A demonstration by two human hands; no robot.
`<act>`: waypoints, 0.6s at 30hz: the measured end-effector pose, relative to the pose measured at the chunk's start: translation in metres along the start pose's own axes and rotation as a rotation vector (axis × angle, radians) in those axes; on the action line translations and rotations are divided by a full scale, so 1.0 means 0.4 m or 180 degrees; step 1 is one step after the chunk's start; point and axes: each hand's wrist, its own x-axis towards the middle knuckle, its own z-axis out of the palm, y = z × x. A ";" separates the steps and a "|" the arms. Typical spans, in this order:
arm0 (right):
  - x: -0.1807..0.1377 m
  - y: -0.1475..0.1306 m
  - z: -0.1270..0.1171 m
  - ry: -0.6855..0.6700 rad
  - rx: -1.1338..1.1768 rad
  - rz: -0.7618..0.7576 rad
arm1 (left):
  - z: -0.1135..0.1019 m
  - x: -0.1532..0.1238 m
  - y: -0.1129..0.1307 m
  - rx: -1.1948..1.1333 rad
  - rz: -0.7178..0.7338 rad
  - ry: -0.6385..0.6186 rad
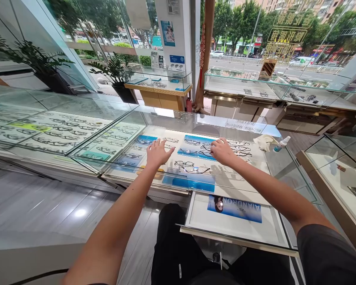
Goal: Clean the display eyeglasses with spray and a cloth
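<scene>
My left hand [158, 153] lies palm down with fingers spread over the glass display case [287, 170], above a pair of eyeglasses [170, 140]. My right hand [223, 151] is also palm down, its fingers spread and bent over several dark-framed eyeglasses [239, 149] lying on blue cards [192, 152]. Neither hand holds anything. Another pair of glasses [195, 170] lies between my hands, nearer to me. Whether my hands rest on the glass top or reach inside the case, I cannot tell.
A white tray [201, 221] with a blue printed card [235, 208] sticks out of the case toward me. A yellowish cloth [265, 141] and a small spray bottle [281, 144] lie at the right. More glass counters stand left, right and behind, with potted plants [118, 75].
</scene>
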 end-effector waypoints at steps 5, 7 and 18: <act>-0.003 -0.021 -0.030 0.0046 0.0021 0.0081 | -0.002 -0.001 0.001 0.0013 -0.0005 -0.0006; -0.012 -0.038 -0.061 0.0094 0.0048 0.0114 | -0.002 -0.002 0.001 0.0015 -0.0013 -0.0004; -0.257 -0.291 -0.245 -0.1292 0.1115 -0.0744 | 0.008 0.003 -0.005 -0.0023 0.0024 0.0062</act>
